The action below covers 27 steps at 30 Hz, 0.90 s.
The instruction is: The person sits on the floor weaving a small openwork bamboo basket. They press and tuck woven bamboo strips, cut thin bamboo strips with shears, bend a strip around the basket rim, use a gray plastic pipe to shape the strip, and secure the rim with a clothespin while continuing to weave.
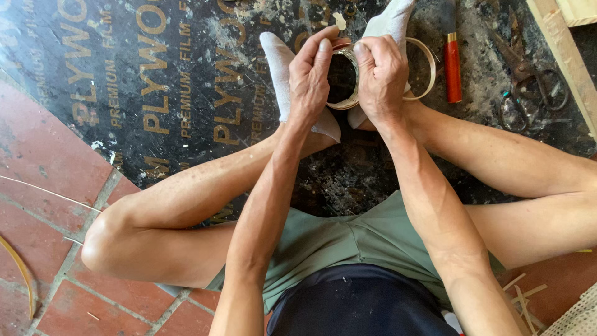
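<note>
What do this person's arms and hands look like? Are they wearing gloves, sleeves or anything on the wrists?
Both arms are bare from the shoulder edge of the picture down to the fingers: no sleeves, gloves, watch or rings show. The left hand and the right hand are lean, with short, unpainted nails and plainly showing tendons. What is worn shows elsewhere: green shorts, a dark top and white socks.

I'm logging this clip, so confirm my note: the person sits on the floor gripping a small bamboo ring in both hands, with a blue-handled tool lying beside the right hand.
One detail is wrong: the tool's handle is red, not blue, as the head view shows. The rest stands: the left hand and right hand both grip the small bamboo ring, and the tool lies beside the right hand.
</note>
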Tool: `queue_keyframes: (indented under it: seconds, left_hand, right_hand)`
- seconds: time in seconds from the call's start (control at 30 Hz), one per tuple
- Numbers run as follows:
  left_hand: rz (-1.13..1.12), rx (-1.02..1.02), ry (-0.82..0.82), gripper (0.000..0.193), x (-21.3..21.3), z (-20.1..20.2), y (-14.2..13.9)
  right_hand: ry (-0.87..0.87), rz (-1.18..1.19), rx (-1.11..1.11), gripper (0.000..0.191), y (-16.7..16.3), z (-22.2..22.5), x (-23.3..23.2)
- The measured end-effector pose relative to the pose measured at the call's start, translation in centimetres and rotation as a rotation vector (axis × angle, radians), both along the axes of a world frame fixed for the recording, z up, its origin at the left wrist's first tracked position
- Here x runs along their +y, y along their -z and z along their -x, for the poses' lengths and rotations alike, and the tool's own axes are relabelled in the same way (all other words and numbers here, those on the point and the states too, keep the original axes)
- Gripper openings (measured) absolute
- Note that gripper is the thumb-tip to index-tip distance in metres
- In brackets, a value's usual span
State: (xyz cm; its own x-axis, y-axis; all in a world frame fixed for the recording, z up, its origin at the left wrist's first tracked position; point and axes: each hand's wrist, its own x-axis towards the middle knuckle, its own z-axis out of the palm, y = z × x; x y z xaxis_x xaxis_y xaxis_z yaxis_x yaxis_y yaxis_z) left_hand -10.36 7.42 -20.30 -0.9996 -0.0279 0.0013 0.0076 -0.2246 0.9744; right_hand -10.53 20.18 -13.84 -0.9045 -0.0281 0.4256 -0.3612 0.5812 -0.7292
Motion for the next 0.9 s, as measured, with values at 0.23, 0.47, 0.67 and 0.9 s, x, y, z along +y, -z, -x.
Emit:
queue_keyframes:
  seconds: [0.23,0.47,0.67,0.9]
  left_hand:
    - [0.017,-0.057,-0.069,0.047,0.0,-0.7,-0.3]
    - [-0.124,-0.102,-0.139,0.046,0.5,-0.7,0.0]
    - [-0.153,-0.145,-0.198,0.033,0.6,-0.8,0.4]
    - [-0.168,-0.07,-0.254,0.03,1.2,-0.8,0.4]
  right_hand:
    - [-0.02,-0.004,-0.087,0.014,-0.1,0.3,0.3]
    - [-0.085,0.013,-0.197,0.011,-0.1,0.7,0.8]
    - [-0.077,0.026,-0.588,0.016,-0.3,1.3,3.0]
    - [-0.167,0.087,-0.492,0.011,1.0,1.1,4.2]
